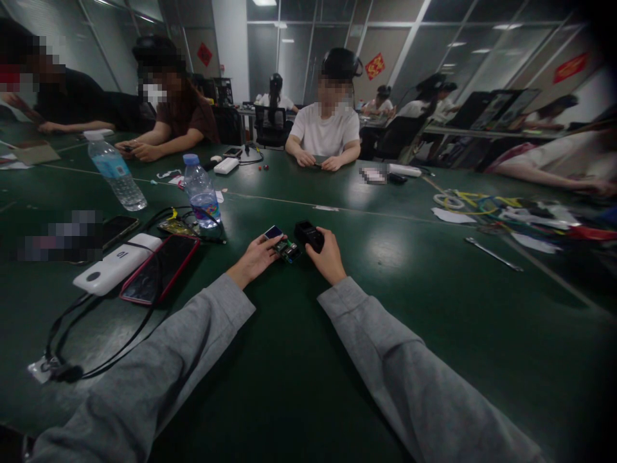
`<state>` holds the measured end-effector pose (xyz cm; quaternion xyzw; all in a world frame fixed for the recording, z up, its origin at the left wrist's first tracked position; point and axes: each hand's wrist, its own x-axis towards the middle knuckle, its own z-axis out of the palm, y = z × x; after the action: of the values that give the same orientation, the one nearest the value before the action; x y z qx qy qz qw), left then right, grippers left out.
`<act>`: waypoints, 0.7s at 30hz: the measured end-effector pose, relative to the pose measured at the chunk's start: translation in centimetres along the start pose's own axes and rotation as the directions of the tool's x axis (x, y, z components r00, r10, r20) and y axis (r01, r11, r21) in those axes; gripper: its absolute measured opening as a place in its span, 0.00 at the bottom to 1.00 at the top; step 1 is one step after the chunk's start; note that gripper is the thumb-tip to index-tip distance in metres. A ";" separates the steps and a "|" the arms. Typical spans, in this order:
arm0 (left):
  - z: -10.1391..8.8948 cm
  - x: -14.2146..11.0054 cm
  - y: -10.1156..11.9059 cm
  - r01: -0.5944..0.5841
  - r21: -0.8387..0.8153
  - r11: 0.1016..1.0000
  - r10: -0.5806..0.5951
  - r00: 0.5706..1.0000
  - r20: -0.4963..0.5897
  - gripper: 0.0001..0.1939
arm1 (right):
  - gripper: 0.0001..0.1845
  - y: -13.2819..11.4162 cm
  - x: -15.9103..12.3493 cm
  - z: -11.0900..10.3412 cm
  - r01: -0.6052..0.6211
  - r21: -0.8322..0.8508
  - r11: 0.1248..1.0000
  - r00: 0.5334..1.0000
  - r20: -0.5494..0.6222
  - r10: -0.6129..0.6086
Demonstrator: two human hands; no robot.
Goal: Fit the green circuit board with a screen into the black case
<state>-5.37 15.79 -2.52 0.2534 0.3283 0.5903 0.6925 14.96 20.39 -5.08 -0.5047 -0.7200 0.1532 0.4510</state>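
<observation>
Between the thumb and fingers of my left hand is a small green circuit board with a dark-faced, pale-edged screen at its upper left. My right hand grips a small black plastic case from its right side. The case and the board are close together above the green table; whether they touch I cannot tell. Both hands are closed, and the fingertips behind the parts are partly hidden.
Left of my arms lie a red-edged phone, a white power bank and black cables. Two water bottles stand beyond. On the right are a wrench and tangled wires. A person in white sits opposite.
</observation>
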 end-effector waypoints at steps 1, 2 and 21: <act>0.0 0.1 0.0 0.001 0.005 1.000 -0.001 1.000 -0.002 0.16 | 0.28 0.0 0.0 0.0 0.001 0.000 1.000 1.000 -0.001 -0.001; -0.1 0.1 -0.1 0.001 0.010 1.000 -0.001 1.000 -0.006 0.16 | 0.28 0.0 0.0 0.0 0.001 -0.001 1.000 1.000 0.000 -0.001; 0.2 -0.2 0.1 0.016 0.031 0.999 -0.017 1.000 0.018 0.18 | 0.28 -0.1 0.0 -0.1 -0.004 0.004 1.000 1.000 0.007 0.004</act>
<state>-5.27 15.60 -2.30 0.2669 0.3332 0.5771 0.6962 14.98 20.34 -5.00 -0.5049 -0.7203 0.1573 0.4489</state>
